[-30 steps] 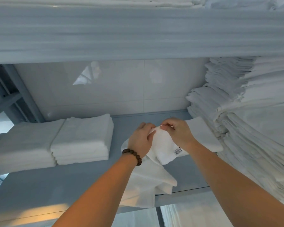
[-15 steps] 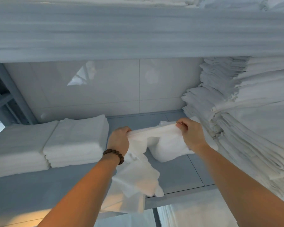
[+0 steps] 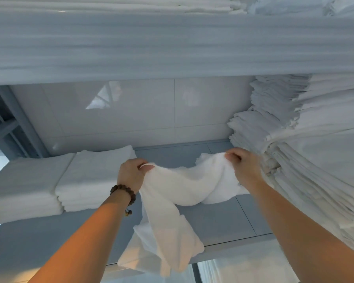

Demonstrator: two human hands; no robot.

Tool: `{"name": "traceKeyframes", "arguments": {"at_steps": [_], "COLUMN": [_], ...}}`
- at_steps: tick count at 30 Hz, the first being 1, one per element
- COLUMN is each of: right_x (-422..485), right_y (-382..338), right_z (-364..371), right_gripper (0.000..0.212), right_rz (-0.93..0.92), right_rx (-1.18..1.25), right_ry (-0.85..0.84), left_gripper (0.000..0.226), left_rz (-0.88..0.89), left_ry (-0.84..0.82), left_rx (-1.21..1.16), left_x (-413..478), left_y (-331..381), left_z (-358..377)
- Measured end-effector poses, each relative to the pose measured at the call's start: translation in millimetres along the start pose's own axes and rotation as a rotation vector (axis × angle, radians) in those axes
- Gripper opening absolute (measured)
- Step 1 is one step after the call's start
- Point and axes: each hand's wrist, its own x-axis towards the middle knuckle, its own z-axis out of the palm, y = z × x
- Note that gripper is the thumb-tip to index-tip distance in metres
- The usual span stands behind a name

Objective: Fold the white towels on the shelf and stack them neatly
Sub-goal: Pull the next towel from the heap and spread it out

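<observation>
Holding a loose white towel [image 3: 184, 186] stretched between both hands over the grey shelf [image 3: 213, 219], that's where we're at right now. Our left hand [image 3: 132, 173] has its grip closed around one bunched end, fingers curled over the edge. Our right hand [image 3: 245, 168] pinches the other end between thumb and curled fingers, so both grips are tight on cloth. The towel sags in a twisted band between them, and the lump under the right hand looks to be resting on the shelf board. A long tail drops from the left hand down past the shelf's front edge. We've got a beaded bracelet [image 3: 124, 194] on the left wrist. Just left of that hand sits a folded stack [image 3: 94, 180] of white towels, squared up pretty tidy, with a second folded stack [image 3: 23, 186] touching it further left. Over on the right a tall pile [image 3: 315, 160] of white linens climbs toward the shelf above, edges kinda ragged, and our right hand is just beside its lower layers. Glossy white tiles [image 3: 151, 111] make up the back wall, and the upper shelf [image 3: 172, 48] crosses the top of the view with more white linen on it.
</observation>
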Motion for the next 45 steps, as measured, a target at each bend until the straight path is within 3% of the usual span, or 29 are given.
{"name": "traceKeyframes", "arguments": {"at_steps": [4,7,12,20,27,31,39,45], "right_x": [-10,-21,-30,-31,-15,-1,4,0], "right_y": [-46,-65,-71,-72,-71,-63,-30,-19], "right_z": [37,63,83,88,70,49,23,19], "right_gripper": [0.004,0.006,0.008,0.007,0.007,0.012,0.009,0.012], "right_rz": [-0.266,-0.311,-0.283,-0.331,-0.31,-0.221,-0.034,0.09], "right_rx": [0.05,0.079,0.178,0.175,0.219,0.279,0.178,0.201], "right_ry": [-0.292,-0.491,-0.498,-0.288,-0.085,-0.028,0.111,0.229], "left_gripper": [0.015,0.019,0.019,0.017,0.015,0.012,0.012,0.028], "left_rz": [0.066,0.079,0.083,0.146,0.004,-0.066,-0.071,-0.046], "left_ry": [-0.069,-0.083,-0.057,0.001,-0.025,-0.057,-0.011,-0.064], "left_rx": [-0.072,-0.126,-0.17,-0.059,0.139,0.232,0.159,0.312], "left_x": [-2,-2,-2,-5,-8,-11,-7,-4], "left_y": [29,44,48,47,27,15,19,23], "left_z": [2,5,1,0,17,19,18,22]}}
